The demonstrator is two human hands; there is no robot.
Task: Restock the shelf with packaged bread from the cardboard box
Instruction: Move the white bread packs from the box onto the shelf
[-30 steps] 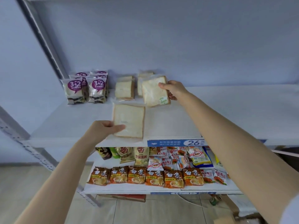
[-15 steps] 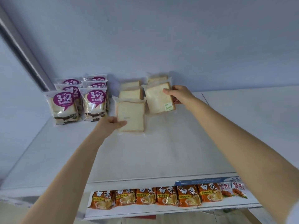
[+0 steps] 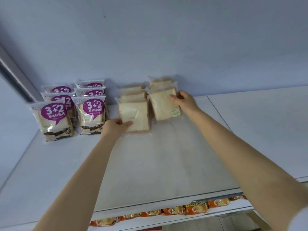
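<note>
White shelf (image 3: 150,164), left hand (image 3: 115,129) gripping left bread pack (image 3: 135,112), right hand (image 3: 185,101) gripping right pack (image 3: 162,106), edges just apart

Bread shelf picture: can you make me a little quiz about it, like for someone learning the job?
1. True or false: the left hand grips the left bread packet.
2. What do the purple-label packets say? A 3+2, B 5+1, C 2+2.
3. Fill in: the right hand holds the right bread packet, whose sticker is ____.
Key: 1 true; 2 A; 3 green.
</note>
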